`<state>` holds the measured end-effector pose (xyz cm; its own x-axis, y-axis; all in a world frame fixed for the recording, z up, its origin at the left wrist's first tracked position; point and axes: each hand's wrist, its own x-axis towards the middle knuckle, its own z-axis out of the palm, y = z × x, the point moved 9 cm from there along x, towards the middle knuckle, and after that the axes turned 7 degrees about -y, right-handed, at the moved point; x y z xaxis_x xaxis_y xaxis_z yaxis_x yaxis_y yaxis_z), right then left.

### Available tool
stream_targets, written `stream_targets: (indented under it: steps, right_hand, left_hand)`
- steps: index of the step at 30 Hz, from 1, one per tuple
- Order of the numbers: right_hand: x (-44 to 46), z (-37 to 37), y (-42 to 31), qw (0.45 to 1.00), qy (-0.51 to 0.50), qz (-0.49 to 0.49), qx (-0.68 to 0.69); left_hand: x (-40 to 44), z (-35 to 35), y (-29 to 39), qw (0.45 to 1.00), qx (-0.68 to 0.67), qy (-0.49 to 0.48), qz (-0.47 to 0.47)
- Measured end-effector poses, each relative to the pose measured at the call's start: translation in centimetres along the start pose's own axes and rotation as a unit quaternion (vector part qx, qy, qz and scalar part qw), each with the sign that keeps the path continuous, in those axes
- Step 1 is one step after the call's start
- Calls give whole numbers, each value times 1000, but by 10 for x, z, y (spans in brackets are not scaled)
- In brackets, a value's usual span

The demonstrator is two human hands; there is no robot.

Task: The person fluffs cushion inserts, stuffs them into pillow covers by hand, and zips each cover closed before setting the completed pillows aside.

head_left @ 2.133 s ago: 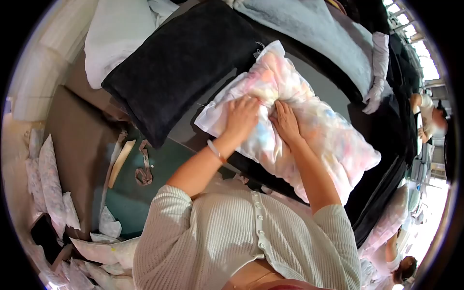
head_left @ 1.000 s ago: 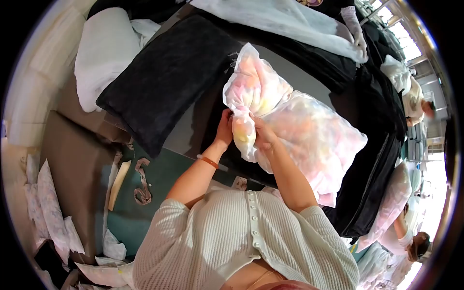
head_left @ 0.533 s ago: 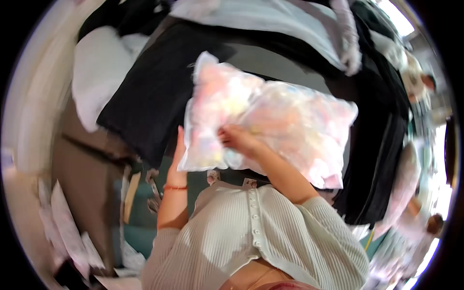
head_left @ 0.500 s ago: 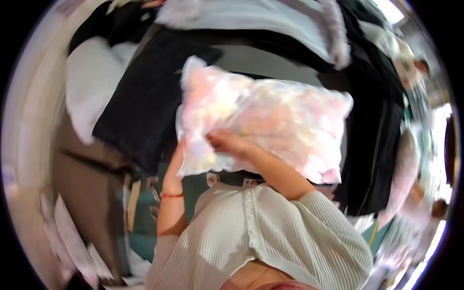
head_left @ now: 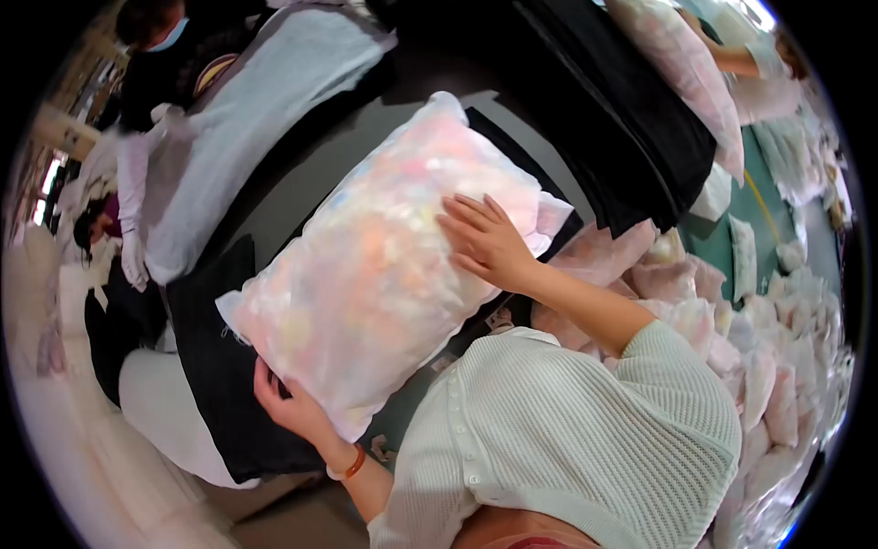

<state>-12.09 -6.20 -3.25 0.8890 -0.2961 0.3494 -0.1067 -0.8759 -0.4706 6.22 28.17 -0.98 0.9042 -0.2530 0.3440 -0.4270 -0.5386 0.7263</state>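
Observation:
A plump white see-through pillow [head_left: 384,247] with pastel filling lies slanted in front of me, over grey and black surfaces. My right hand [head_left: 485,240] rests flat on its upper right part, fingers spread. At its lower left edge is my left hand [head_left: 291,403], thumb and fingers apart, touching the side of the pillow; part of its fingers is hidden by the pillow. Loose threads hang from the pillow's left corner. A black cushion [head_left: 215,339] is partly beneath that end.
Across the table [head_left: 366,123], a co-worker in dark clothing [head_left: 151,82] handles a long pale grey piece [head_left: 265,119]. Black fabric [head_left: 604,110] lies at the upper right, beside a pinkish pillow [head_left: 686,69]. Many small stuffed bags [head_left: 695,311] are heaped at the right.
My view has swung to the right. The pillow, earlier pinched and folded at one end, now lies smooth and full, turned diagonally. My right hand has opened flat on it.

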Motion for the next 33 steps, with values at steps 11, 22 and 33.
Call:
stream_targets:
  steps: [11, 22, 33]
  right_hand:
    - [-161, 32, 198, 717, 229, 400, 523]
    - [-103, 67, 176, 222, 92, 80, 967]
    - [-38, 116, 132, 451, -9, 289, 844]
  left_hand:
    - [-108, 328, 236, 800, 187, -365, 437]
    - [-61, 275, 236, 902, 153, -225, 334]
    - [-71, 320, 217, 873, 227, -287, 322]
